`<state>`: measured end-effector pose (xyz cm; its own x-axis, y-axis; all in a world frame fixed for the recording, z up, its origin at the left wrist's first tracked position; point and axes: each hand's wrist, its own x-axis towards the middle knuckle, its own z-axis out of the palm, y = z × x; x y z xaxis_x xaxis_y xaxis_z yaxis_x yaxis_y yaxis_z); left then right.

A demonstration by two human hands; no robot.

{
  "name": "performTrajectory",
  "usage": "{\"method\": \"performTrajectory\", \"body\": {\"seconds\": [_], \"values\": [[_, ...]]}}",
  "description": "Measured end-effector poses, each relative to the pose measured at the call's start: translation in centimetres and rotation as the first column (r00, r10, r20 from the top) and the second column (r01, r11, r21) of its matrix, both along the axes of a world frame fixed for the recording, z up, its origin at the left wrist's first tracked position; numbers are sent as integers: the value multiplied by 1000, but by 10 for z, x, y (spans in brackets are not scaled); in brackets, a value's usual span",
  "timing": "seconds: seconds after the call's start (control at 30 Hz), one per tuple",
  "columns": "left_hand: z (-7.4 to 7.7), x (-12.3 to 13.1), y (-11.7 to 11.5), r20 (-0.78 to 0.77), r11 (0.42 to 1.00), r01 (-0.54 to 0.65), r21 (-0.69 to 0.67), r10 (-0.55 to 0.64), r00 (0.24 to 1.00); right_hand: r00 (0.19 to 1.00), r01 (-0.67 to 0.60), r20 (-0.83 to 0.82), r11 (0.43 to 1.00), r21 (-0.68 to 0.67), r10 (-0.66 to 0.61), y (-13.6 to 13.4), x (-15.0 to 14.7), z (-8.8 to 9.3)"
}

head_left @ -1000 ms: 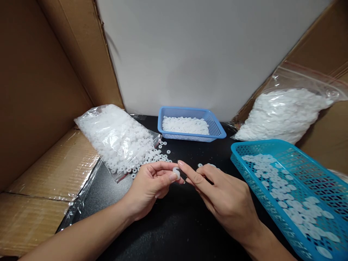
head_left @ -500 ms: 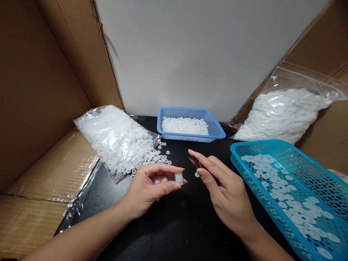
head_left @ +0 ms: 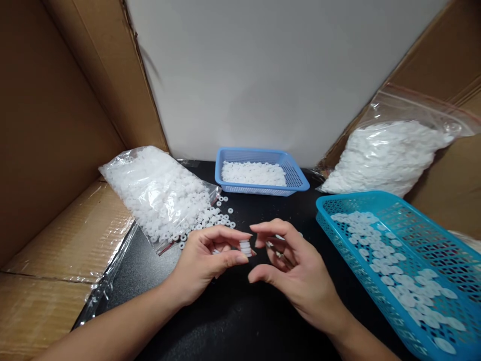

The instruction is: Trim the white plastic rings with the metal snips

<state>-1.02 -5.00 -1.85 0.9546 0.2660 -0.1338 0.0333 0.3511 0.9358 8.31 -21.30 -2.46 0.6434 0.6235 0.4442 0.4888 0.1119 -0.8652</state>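
My left hand (head_left: 214, 253) pinches a short stack of white plastic washers (head_left: 245, 247) upright between thumb and fingers. More white pieces show inside its curled fingers. Facing it from the right, my right hand (head_left: 291, 265) has its thumb and index finger spread apart, close to the stack. Small shiny bits show against its curled inner fingers; what they are I cannot make out. Loose white washers (head_left: 216, 216) lie scattered on the black table, spilling from the mouth of a clear bag (head_left: 158, 193) left of my hands.
A blue basket (head_left: 263, 190) of small white washers stands at the back. To the right, a teal basket (head_left: 361, 286) holds flat white discs, with a bulging zip bag (head_left: 387, 155) of white pieces behind it. Cardboard (head_left: 56, 250) and a grey panel (head_left: 263, 75) surround the table.
My right hand has moved slightly left toward the stack and turned, its thumb and index finger spreading apart. My left hand keeps its pinch on the washers.
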Motion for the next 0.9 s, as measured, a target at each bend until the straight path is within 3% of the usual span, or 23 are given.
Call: {"method": "performTrajectory", "body": {"seconds": [0.23, 0.43, 0.6, 0.73, 0.9], "values": [[-3, 4, -3, -59, 988, 41, -151, -50, 997, 973, 1, 229, 999, 36, -9, 7, 3, 1], [-1, 5, 0, -92, 962, 40, -270, -67, 993, 992, 11, 126, 1000, 24, -14, 4, 6, 1], [0, 5, 0, -137, 935, 76, -347, -131, 982, 993, -109, 59, 993, 45, 106, -1, 10, 4], [-2, 4, -1, -117, 933, 120, -340, -169, 979, 986, -160, 56, 986, 39, 157, -3, 15, 2], [-3, 2, -1, -90, 965, 125, -232, -149, 985, 985, -152, 87, 987, 47, 148, -1, 15, 0]]}}
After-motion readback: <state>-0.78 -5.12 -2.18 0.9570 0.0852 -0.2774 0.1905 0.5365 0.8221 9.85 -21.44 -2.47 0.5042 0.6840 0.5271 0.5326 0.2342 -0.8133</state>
